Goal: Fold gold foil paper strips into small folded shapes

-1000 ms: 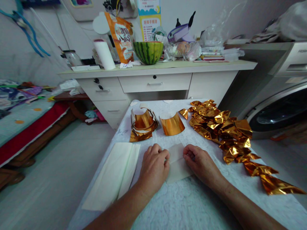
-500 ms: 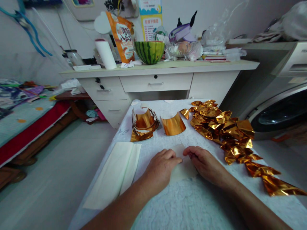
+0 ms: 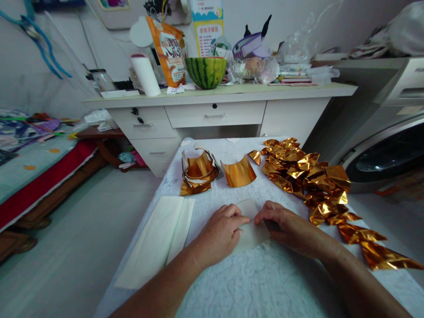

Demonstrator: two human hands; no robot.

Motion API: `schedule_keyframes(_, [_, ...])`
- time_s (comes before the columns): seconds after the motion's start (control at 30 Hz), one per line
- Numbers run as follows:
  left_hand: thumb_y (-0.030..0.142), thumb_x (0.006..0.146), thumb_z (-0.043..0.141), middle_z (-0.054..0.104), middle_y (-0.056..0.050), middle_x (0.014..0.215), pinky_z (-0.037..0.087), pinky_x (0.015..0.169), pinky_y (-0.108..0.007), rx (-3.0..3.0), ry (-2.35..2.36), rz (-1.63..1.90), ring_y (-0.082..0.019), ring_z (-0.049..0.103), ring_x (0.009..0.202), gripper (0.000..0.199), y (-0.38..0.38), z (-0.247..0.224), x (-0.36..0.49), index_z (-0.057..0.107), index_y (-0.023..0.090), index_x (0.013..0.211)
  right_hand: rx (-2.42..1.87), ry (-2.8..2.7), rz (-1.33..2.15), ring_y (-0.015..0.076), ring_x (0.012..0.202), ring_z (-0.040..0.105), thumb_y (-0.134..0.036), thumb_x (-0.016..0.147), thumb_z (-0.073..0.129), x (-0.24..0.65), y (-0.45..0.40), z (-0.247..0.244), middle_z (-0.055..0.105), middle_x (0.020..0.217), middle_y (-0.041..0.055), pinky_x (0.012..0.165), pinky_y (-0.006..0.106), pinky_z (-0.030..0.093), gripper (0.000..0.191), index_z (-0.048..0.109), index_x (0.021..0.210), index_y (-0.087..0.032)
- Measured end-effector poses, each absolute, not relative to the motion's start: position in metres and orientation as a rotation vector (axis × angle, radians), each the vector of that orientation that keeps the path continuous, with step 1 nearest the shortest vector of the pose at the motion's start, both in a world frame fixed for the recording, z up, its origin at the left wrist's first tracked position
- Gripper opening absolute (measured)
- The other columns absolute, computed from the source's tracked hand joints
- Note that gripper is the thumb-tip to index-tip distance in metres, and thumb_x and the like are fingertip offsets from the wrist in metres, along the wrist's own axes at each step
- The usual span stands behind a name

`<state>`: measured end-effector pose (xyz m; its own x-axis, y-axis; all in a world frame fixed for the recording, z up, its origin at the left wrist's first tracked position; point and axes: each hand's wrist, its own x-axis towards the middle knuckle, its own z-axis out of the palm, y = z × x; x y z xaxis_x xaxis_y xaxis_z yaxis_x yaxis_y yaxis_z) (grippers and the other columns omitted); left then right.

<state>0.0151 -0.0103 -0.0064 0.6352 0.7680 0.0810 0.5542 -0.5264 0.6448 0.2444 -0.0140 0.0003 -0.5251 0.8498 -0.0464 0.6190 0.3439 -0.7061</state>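
Note:
A small pale sheet of paper (image 3: 247, 238) lies flat on the cloth-covered table between my hands. My left hand (image 3: 222, 230) rests on its left side, fingers curled, with the thumb and index fingertip pressed to the paper. From the right, my right hand (image 3: 285, 226) bends over the sheet, its thumb and fingers pinched together at the middle. The two hands' fingertips nearly meet along a thin dark line on the paper. Left of my left hand is a stack of long white paper strips (image 3: 155, 240). Beyond the hands stands a curved gold foil sheet (image 3: 239, 172).
Curled gold foil pieces (image 3: 198, 170) stand at the table's far left. A long pile of folded gold foil shapes (image 3: 298, 170) runs down the right side. Behind are a white desk (image 3: 212, 100) with a half watermelon (image 3: 206, 71), and a washing machine (image 3: 394, 132) at right.
My right hand has moved slightly left and rotated over the sheet, bringing its fingertips closer to the left hand's. My left thumb has spread a little lower. The foil pieces have not moved.

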Motion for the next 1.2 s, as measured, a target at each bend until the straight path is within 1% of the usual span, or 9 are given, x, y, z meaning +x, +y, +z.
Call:
schedule_keyframes(0.13, [0.008,0.081,0.052,0.057,-0.004,0.101,0.043,0.09,-0.035,2.281,1.041,0.433,-0.02,0.051,0.099,0.04,-0.01,-0.002,0.015,0.067,0.025,0.114,-1.277,-2.284,1.014,0.0177,0.091,0.054,0.002,0.065,0.055,0.244,-0.015,0.005,0.054,0.094,0.0015,0.078,0.029,0.045,0.039,0.069,0.089,-0.027])
schedule_keyframes(0.3, [0.01,0.083,0.053,0.06,-0.005,0.103,0.043,0.09,-0.036,2.316,1.048,0.41,-0.022,0.052,0.1,0.035,-0.009,-0.002,0.015,0.066,0.022,0.113,-1.2,-2.258,1.046,0.0182,0.087,0.056,-0.013,0.081,0.06,0.242,-0.013,0.007,0.06,0.088,0.0019,0.076,0.029,0.045,0.015,0.069,0.079,-0.024])
schedule_keyframes(0.43, [0.023,0.092,0.049,0.061,-0.006,0.1,0.043,0.088,-0.035,2.304,1.037,0.428,-0.021,0.054,0.098,0.027,-0.009,-0.002,0.014,0.068,0.021,0.112,-1.221,-2.168,1.015,0.0175,0.076,0.058,-0.019,0.086,0.057,0.24,-0.01,0.002,0.064,0.078,0.0012,0.068,0.028,0.044,0.015,0.069,0.078,-0.023])
schedule_keyframes(0.53, [0.035,0.097,0.041,0.063,-0.006,0.098,0.044,0.087,-0.034,2.243,1.003,0.458,-0.021,0.056,0.096,0.033,-0.008,0.001,0.013,0.068,0.021,0.112,-1.294,-2.092,1.002,0.0162,0.07,0.058,-0.022,0.085,0.058,0.239,-0.01,-0.002,0.065,0.076,0.0009,0.062,0.027,0.042,0.013,0.068,0.077,-0.023])
schedule_keyframes(0.63, [0.044,0.096,0.045,0.064,-0.007,0.099,0.044,0.086,-0.033,2.188,0.99,0.496,-0.021,0.058,0.096,0.037,-0.008,0.005,0.01,0.068,0.02,0.111,-1.328,-2.068,0.989,0.0147,0.063,0.055,-0.023,0.084,0.059,0.238,-0.01,-0.002,0.064,0.071,-0.0003,0.058,0.025,0.04,0.011,0.068,0.077,-0.023])
schedule_keyframes(0.87, [0.025,0.092,0.05,0.066,-0.003,0.086,0.043,0.075,-0.027,2.123,1.117,0.497,-0.018,0.061,0.084,0.023,-0.005,0.003,0.013,0.073,0.021,0.09,-1.481,-2.041,0.948,0.013,0.057,0.049,-0.025,0.084,0.059,0.229,-0.012,-0.001,0.058,0.062,-0.0026,0.052,0.025,0.032,0.012,0.061,0.072,-0.022])
schedule_keyframes(1.0, [0.026,0.089,0.054,0.066,-0.002,0.085,0.041,0.071,-0.026,2.104,1.161,0.529,-0.017,0.061,0.082,0.018,-0.006,0.001,0.013,0.072,0.02,0.088,-1.548,-1.952,0.908,0.0125,0.055,0.048,-0.023,0.079,0.06,0.226,-0.013,-0.003,0.057,0.062,-0.0043,0.051,0.025,0.03,0.004,0.056,0.079,-0.022])
schedule_keyframes(1.1, [0.031,0.083,0.063,0.063,-0.001,0.081,0.039,0.066,-0.025,2.117,1.168,0.512,-0.017,0.059,0.076,0.013,-0.007,0.003,0.012,0.07,0.02,0.084,-1.568,-1.919,0.879,0.0133,0.055,0.05,-0.02,0.078,0.059,0.224,-0.013,-0.007,0.058,0.063,-0.0047,0.052,0.025,0.031,0.01,0.053,0.086,-0.023])
schedule_keyframes(1.2, [0.025,0.082,0.062,0.061,-0.001,0.079,0.038,0.065,-0.025,2.119,1.19,0.512,-0.016,0.058,0.075,0.01,-0.008,0.002,0.012,0.068,0.019,0.079,-1.56,-1.878,0.872,0.0134,0.054,0.05,-0.02,0.077,0.059,0.224,-0.013,-0.011,0.057,0.061,-0.0058,0.051,0.026,0.031,0.016,0.05,0.09,-0.023])
